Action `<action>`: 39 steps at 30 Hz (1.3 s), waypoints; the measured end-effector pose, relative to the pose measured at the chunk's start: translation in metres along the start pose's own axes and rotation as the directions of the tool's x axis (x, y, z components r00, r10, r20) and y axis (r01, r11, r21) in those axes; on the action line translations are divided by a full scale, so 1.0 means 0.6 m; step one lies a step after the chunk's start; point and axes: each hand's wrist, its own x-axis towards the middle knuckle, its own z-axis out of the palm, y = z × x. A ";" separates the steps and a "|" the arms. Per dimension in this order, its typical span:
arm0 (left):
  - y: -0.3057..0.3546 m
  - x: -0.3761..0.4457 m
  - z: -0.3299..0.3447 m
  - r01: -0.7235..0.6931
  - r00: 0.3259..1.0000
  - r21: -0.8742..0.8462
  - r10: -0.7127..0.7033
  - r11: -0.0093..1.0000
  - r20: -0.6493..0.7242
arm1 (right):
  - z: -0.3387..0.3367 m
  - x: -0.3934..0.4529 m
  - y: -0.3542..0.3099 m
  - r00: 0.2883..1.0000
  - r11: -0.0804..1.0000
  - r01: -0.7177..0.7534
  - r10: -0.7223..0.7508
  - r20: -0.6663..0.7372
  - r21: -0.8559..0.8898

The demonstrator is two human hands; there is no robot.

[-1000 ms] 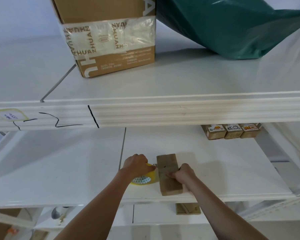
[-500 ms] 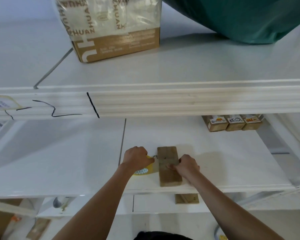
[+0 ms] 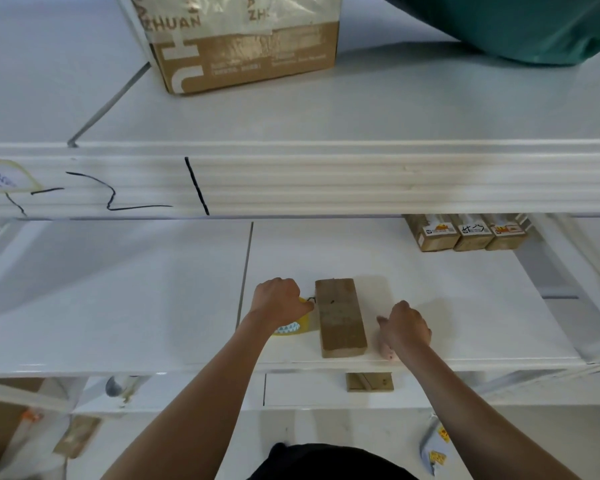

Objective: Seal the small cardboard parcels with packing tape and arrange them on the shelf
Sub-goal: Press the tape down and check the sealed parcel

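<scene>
Shelf (image 3: 465, 306) is white, with two tiers in view and a ribbed front rail across the middle, black marker lines on it. On the upper tier there's a big box (image 3: 243, 53) with printed tape at left and a green bag (image 3: 534, 26) at right.

On the lower tier a brown parcel (image 3: 340, 317) lies flat near the front edge, roughly centre. Its long axis runs front to back, one short end toward me, the other pointing at the shelf's rear, tilted slightly left at the far end. A small dark mark sits on its top face near the left edge.

Three small parcels (image 3: 470, 233) stand in a row at the back right of the lower tier, touching side by side, labels up. They're well apart from the flat one.

My left hand (image 3: 279, 303) is curled round the tape roll (image 3: 297, 327), a yellowish roll with a patterned core, just left of the parcel. Knuckles are close to the parcel's left edge; I can't tell if they touch.

My right hand (image 3: 404, 327) is just right of the parcel, off it, fingers loosely curled with nothing in them, hovering over the shelf surface near the front edge.

One more brown piece (image 3: 369, 382) sits below the shelf front, under the parcel.
</scene>
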 end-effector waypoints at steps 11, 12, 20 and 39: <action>-0.007 -0.004 -0.001 0.016 1.000 -0.016 -0.016 1.000 -0.002 | 0.005 -0.002 0.022 0.975 0.951 -0.174 0.131 0.179 0.255; -0.006 -0.005 -0.001 0.017 1.000 -0.018 -0.017 1.000 -0.001 | 0.002 -0.001 0.025 0.970 0.923 -0.212 0.159 0.182 0.322; -0.009 -0.006 -0.002 0.025 1.000 -0.029 -0.025 0.999 0.003 | -0.042 -0.007 -0.007 0.982 0.545 -0.181 0.146 0.120 0.819; -0.004 -0.008 0.001 0.013 1.000 -0.052 -0.014 0.999 -0.021 | -0.001 -0.071 -0.132 0.997 0.588 0.066 -0.071 -0.029 0.806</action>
